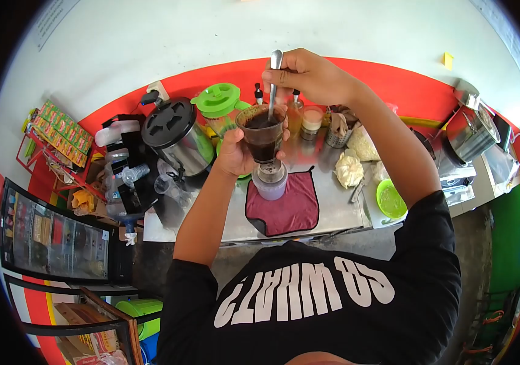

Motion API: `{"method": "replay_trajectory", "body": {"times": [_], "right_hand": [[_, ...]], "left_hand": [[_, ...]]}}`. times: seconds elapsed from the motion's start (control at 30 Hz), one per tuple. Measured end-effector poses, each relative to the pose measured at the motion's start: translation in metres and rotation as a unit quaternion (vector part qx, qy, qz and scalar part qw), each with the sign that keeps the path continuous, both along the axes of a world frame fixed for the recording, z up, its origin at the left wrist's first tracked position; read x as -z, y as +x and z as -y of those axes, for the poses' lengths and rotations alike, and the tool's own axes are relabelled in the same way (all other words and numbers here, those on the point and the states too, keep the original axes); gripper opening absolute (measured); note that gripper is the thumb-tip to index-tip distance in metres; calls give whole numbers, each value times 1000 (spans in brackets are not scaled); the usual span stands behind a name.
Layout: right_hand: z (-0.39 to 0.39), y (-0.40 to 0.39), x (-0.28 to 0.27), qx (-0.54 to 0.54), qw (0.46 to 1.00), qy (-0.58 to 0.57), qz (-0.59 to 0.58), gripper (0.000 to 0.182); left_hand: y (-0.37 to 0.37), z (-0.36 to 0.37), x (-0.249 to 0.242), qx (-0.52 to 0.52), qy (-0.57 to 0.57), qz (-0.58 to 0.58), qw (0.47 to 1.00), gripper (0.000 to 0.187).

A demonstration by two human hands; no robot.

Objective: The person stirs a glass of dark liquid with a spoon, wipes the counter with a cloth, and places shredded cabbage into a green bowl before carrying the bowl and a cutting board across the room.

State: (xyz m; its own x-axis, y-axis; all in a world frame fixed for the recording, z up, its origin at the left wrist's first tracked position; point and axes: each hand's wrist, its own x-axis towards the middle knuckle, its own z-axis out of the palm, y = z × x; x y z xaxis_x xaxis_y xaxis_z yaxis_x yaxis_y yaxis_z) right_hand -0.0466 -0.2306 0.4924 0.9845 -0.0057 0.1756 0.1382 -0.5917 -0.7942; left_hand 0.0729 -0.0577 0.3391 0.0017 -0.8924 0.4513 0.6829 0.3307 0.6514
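My left hand [235, 155] is wrapped round a clear glass [264, 146] of dark brown liquid, raised above the counter. From above, my right hand [299, 76] pinches the handle of a metal spoon [276, 61], whose lower end dips into the glass. Below the glass stands a small container [270, 185] with a pale purple lower part and a greyish top, partly hidden by the glass. It rests on a maroon cloth [290, 210] with dark edging, spread on the metal counter.
Left of my hands stand a green-lidded pitcher [218, 100] and a large steel container with a black lid [172, 131]. At right are a perforated metal cup [338, 131], tied plastic bags [349, 169], a green bowl [391, 201] and a steel pot [472, 131]. The counter's front edge [254, 238] lies near my body.
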Motion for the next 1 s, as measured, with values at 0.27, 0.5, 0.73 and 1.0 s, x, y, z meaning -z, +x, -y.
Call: {"method": "replay_trajectory", "body": {"times": [0.27,0.5,0.73,1.0], "right_hand": [[-14,-3,-5,8,993,116,38,32],[-12,-12,-24,66,975,160,136,32],[-41,-33,-47,134,971,-65,190,39],[-53,-21,-26,86,953,-166,238,35]], "left_hand": [[-1,-6,-18,-63,29,25,997,95],[-6,-4,-25,-100,-1,56,993,101],[-4,-1,-10,-154,4,46,987,98],[-8,5,-8,-258,-20,69,964,83]]}}
